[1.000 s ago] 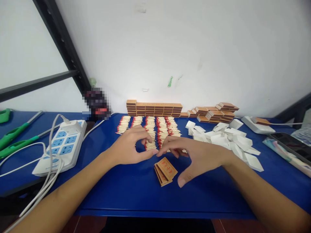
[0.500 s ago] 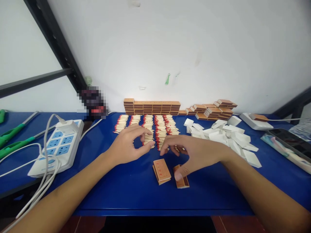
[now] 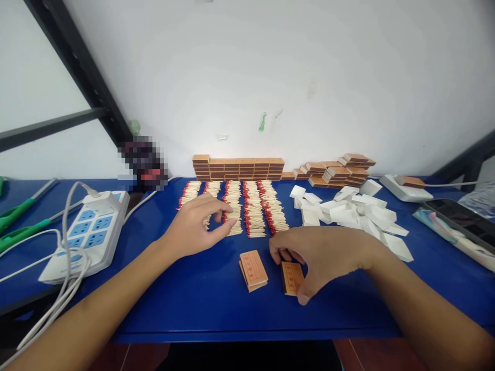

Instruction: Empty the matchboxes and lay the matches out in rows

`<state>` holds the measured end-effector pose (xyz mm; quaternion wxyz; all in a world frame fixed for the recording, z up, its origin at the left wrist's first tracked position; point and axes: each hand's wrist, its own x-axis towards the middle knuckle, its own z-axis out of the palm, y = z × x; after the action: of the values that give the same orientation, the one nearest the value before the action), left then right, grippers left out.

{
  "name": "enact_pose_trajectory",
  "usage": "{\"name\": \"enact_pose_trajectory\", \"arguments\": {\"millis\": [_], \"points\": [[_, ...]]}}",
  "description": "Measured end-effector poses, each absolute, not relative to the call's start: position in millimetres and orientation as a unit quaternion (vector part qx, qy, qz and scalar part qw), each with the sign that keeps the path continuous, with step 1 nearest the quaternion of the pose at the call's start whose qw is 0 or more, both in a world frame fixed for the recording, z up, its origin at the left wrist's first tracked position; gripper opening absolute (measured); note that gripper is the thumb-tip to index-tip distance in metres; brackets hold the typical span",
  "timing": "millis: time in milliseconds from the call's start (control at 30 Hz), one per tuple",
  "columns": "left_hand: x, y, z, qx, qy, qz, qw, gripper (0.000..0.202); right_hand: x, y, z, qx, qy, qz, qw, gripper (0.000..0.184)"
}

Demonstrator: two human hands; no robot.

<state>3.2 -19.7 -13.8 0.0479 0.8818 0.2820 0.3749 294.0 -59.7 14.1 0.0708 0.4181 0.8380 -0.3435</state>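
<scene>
My left hand [image 3: 199, 224] is held over the rows of matches, its thumb and forefinger apart and nothing between them. Under and around it lie red-tipped matches [image 3: 254, 216] in several rows. My right hand [image 3: 320, 255] curves over a single brown matchbox [image 3: 293, 278] lying flat with its red print up. Its fingers are at the box's back edge, and its thumb is against the front right corner. Left of that box, a small stack of matchboxes [image 3: 253, 269] sits apart from both hands.
Stacked matchboxes [image 3: 240, 168] line the wall, with a looser pile [image 3: 344, 172] further right. White trays [image 3: 348, 208] are heaped at right, near a phone [image 3: 458, 219]. A white power strip [image 3: 88, 229] with cables and green-handled tools [image 3: 27, 232] occupies the left.
My right hand has shifted its grip: the matchbox now lies with its dark side on the left, with fingers and thumb around it. My left hand stays nearly in place.
</scene>
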Motion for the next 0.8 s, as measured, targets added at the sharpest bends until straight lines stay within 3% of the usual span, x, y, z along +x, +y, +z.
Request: {"name": "enact_pose_trajectory", "arguments": {"millis": [233, 500, 667, 800], "points": [[2.7, -18.9, -13.6, 0.882, 0.278, 0.377, 0.043, 0.012, 309.8, -49.4, 20.2, 0.465, 0.827, -0.316, 0.029, 0.043], [-0.1, -17.7, -14.8, 0.885, 0.28, 0.369, 0.038, 0.012, 362.5, 6.5, -9.1, 0.58, 0.808, 0.045, -0.097, 0.033], [-1.0, -16.1, -14.9, 0.887, 0.278, 0.367, 0.031, 0.013, 347.8, 18.0, -34.1, 0.617, 0.778, 0.119, -0.03, 0.04], [-2.2, -14.5, -15.7, 0.89, 0.276, 0.364, 0.021, 0.013, 354.8, 18.1, -32.5, 0.637, 0.76, 0.126, 0.023, 0.03]]}}
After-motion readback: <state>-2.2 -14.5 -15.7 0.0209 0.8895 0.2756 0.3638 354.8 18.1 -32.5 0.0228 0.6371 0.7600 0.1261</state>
